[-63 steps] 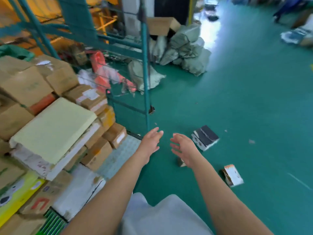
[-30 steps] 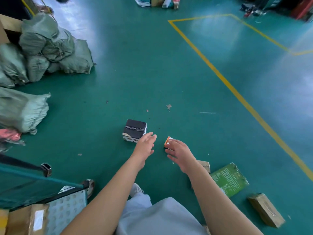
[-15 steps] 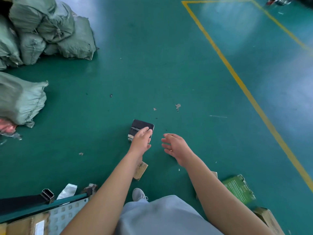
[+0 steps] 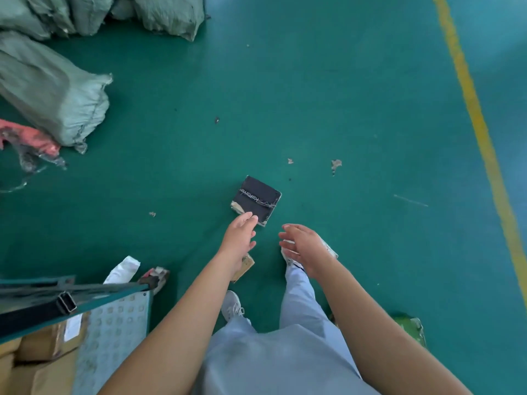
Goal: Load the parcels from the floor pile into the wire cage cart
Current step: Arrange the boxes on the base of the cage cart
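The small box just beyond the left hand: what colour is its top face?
Black, with pale lettering across it; the box shows only in the head view.

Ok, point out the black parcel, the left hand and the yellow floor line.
black parcel [image 4: 255, 200]: head view, middle of its dark top face.
left hand [image 4: 239, 237]: head view, back of the hand.
yellow floor line [image 4: 475, 115]: head view, mid-stretch of the painted stripe.
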The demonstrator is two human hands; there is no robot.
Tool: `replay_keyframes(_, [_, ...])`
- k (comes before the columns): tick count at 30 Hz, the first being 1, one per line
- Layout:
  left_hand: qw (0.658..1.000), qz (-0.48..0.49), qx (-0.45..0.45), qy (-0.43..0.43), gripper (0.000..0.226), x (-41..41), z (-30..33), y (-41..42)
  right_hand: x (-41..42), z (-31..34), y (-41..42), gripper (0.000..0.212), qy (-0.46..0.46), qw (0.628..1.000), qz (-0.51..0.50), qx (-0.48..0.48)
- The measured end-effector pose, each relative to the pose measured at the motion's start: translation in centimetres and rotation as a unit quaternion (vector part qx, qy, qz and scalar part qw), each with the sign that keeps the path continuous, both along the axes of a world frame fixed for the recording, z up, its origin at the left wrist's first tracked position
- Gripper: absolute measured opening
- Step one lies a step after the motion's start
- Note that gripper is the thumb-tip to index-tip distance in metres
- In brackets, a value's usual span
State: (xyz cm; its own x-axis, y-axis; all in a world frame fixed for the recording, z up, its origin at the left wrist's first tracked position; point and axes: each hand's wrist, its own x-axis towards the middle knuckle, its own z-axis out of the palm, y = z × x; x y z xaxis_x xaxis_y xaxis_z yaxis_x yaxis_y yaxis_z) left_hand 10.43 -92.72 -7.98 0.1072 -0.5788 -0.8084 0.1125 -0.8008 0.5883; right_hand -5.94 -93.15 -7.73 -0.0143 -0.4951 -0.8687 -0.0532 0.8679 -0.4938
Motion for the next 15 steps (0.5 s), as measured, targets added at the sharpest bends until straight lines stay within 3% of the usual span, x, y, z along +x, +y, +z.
replay_keyframes(5, [0.997, 0.063, 0.028, -0.032, 0.043, -3.1, -0.5, -4.7, -3.5, -2.5, -8.6, 0.015, -0.008, 0.998, 0.057, 0.02])
replay_keyframes(10, [0.993, 0.098, 0.05, -0.041, 0.042, -4.3, -2.0, -9.1, -5.9, -5.5, -16.2, 0.037, 0.009, 0.99, 0.13, 0.058])
replay_keyframes(15, [0.987, 0.133, 0.081, -0.033, 0.044, -3.1, -5.9, -11.6, -5.7, -10.0, -19.9, 0.026, 0.034, 0.984, 0.163, 0.066])
